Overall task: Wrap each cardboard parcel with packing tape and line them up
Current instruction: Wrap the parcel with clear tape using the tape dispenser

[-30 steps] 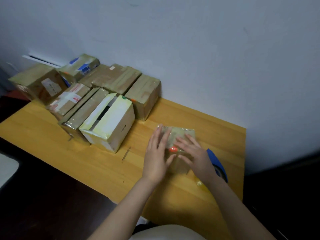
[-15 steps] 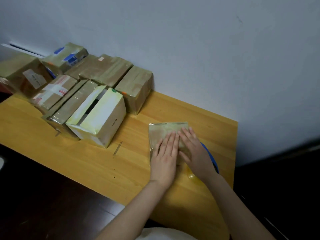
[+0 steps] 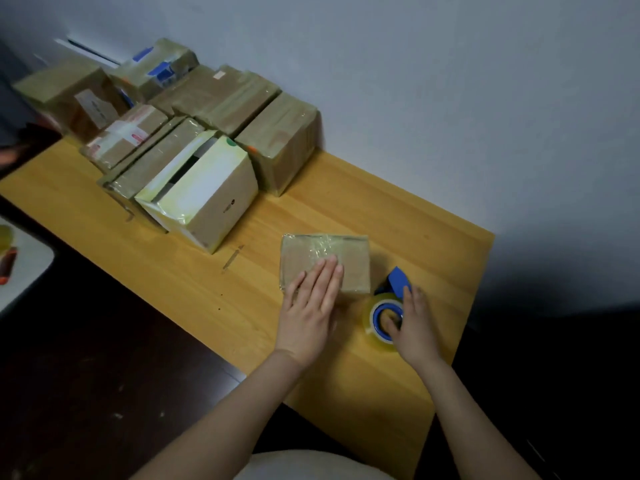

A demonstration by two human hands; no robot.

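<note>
Left hand (image 3: pixel 310 306): fingers straight and together, pressing flat on the near half of the small parcel (image 3: pixel 341 259). The parcel lies flat on the table (image 3: pixel 194 271), glossy with tape, well apart from the wrapped parcels (image 3: pixel 277 143) at its 10 o'clock.

Right hand (image 3: pixel 417 327): thumb in the core of the tape roll (image 3: pixel 372 318), fingers curled over its far side, at the parcel's 4 o'clock.

Risks: the roll sits near the table's right edge, so a clumsy lift could knock it off. If my left palm eases, pulled tape may drag or turn the light parcel. The film could wrinkle.

Unclear: the tape's free end, the parcel's near edge under my palm, the blue cutter (image 3: pixel 398 280) partly behind my fingers.
</note>
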